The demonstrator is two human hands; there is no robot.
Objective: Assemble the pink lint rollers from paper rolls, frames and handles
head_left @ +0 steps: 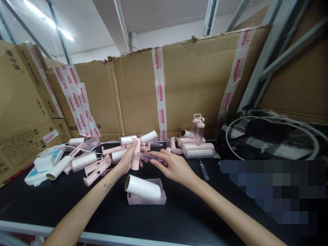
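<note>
Glare from ceiling tube light [50, 22], upper left, dim right side, stretched edges, pixelated lower-right patch [280, 191]

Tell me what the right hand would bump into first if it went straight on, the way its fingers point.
Probably the pink part held in the left hand: the right hand points that way, along the clear plastic piece it holds. Depth is unclear here.

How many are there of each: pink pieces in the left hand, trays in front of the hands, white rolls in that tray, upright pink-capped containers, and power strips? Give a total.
Pink piece in left hand: 1
Front tray: 1
White roll in it: 1
Upright pink-capped containers: 2
Power strip: 1
Total: 6
</note>
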